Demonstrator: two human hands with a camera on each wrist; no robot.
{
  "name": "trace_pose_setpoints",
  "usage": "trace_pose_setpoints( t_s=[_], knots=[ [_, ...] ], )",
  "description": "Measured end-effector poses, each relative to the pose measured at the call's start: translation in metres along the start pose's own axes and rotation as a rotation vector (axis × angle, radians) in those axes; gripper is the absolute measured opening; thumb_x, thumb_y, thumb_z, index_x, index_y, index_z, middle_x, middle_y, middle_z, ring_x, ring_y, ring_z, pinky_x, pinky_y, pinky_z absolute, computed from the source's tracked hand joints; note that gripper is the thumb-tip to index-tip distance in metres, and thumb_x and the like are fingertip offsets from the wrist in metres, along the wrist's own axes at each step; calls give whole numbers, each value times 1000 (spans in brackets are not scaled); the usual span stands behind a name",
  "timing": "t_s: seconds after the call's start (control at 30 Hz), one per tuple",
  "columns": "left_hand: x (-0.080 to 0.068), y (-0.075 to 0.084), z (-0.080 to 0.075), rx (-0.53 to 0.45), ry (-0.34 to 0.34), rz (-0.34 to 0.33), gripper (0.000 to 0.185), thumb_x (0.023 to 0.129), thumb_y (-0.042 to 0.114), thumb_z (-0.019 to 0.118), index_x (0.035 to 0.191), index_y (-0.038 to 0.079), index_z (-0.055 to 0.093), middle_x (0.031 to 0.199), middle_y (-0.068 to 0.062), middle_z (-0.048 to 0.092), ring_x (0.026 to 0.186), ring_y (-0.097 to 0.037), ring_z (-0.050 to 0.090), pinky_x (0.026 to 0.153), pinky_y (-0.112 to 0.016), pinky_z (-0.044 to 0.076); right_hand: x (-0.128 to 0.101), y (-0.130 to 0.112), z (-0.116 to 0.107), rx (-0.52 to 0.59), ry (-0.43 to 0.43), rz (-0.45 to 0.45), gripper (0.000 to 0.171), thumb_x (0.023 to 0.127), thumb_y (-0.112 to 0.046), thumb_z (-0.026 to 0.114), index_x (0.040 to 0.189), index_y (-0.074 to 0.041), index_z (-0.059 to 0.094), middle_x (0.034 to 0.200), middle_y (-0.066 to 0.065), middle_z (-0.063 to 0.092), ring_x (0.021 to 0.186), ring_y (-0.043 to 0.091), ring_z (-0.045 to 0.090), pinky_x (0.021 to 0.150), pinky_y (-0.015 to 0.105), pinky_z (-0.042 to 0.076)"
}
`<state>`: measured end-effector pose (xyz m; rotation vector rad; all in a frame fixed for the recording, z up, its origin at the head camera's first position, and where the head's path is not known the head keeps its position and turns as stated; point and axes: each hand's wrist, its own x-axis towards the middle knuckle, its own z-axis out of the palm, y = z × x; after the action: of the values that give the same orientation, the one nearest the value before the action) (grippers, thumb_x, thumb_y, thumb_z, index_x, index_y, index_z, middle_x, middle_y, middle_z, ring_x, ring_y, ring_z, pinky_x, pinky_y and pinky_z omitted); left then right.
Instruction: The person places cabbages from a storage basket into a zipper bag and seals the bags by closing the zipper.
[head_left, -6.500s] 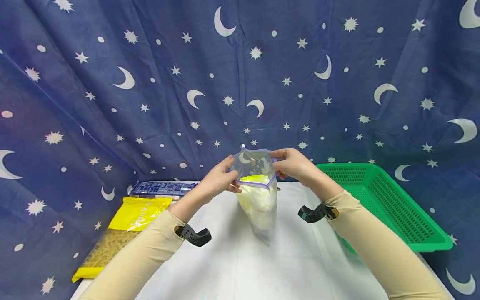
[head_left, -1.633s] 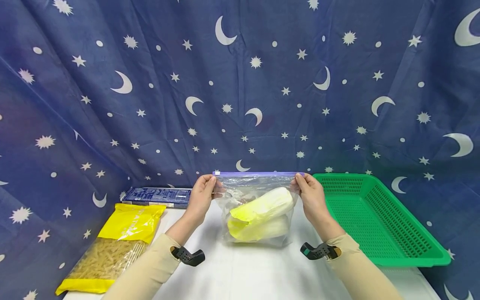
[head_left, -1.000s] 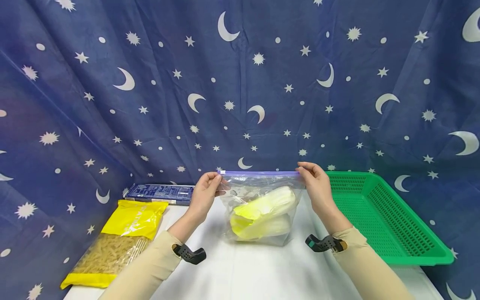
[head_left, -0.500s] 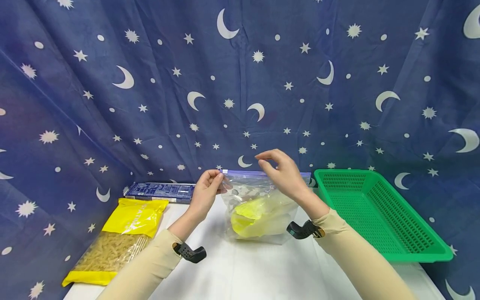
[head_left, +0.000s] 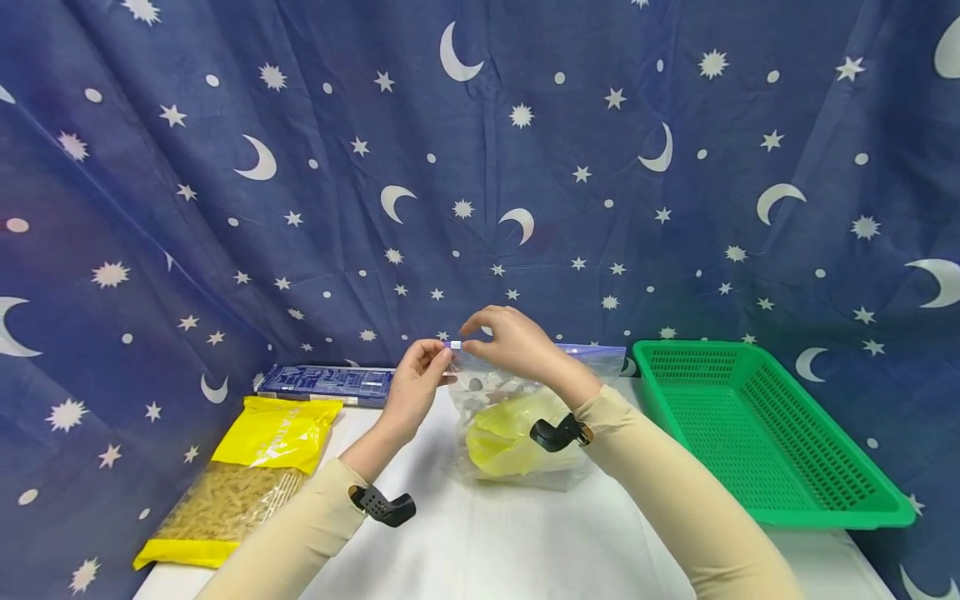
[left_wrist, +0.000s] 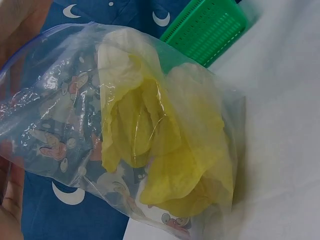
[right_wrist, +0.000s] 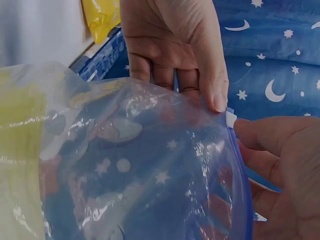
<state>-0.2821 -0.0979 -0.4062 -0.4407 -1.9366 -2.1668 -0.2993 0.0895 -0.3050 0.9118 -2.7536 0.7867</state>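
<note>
A clear zip bag (head_left: 471,390) with a purple zip strip stands on the white table in the middle of the head view. Inside it lies pale yellow and white napa cabbage (head_left: 495,437), seen as two pieces in the left wrist view. My left hand (head_left: 412,387) pinches the bag's upper left corner between thumb and fingers. At that same corner, my right hand (head_left: 517,342) has thumb and index fingertips at the white slider (right_wrist: 231,119). In the right wrist view its other fingers show partly through the plastic. My right forearm and wristband cover part of the bag.
A yellow-and-clear bag of pasta (head_left: 247,467) lies at the left, with a dark blue flat box (head_left: 326,383) behind it. To the right stands a green plastic basket (head_left: 757,433). A blue curtain (head_left: 480,167) with moons and stars hangs behind the table.
Earlier the bag's mouth was spread wide between both hands; then it was turned broadside, mouth drawn straight. My right hand has left the right corner and moved left to the slider.
</note>
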Motion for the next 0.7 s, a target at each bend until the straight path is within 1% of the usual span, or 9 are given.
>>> trace_pose_setpoints(
  t_s=[0.13,0.3,0.57,0.7],
  knots=[
    [0,0,0,13,5,14,18,105,14,59,118,2,56,106,-6,60,96,-17,60,84,-29,58,5,-2,4,-26,-24,9,20,96,-27,71,111,-15,77,114,-3,70,116,20,61,100,37,51],
    [1,-1,1,24,14,30,18,104,12,61,116,-1,58,102,-5,61,94,-16,60,84,-27,57,8,-4,6,-52,-18,-1,15,95,-28,71,104,-17,76,108,-4,70,107,17,63,93,35,52],
    [0,3,3,64,24,29,19,102,12,64,113,-3,62,102,-13,64,93,-18,61,84,-30,58,7,-5,7,-60,-24,-5,8,93,-23,69,99,-19,73,106,-2,71,99,17,63,84,36,54],
    [-1,4,4,80,29,38,20,102,12,64,114,-4,62,100,-13,64,90,-17,60,83,-32,58,6,-5,7,-91,-20,-16,5,92,-25,69,95,-21,71,99,-7,69,93,14,63,76,34,54]
  ],
)
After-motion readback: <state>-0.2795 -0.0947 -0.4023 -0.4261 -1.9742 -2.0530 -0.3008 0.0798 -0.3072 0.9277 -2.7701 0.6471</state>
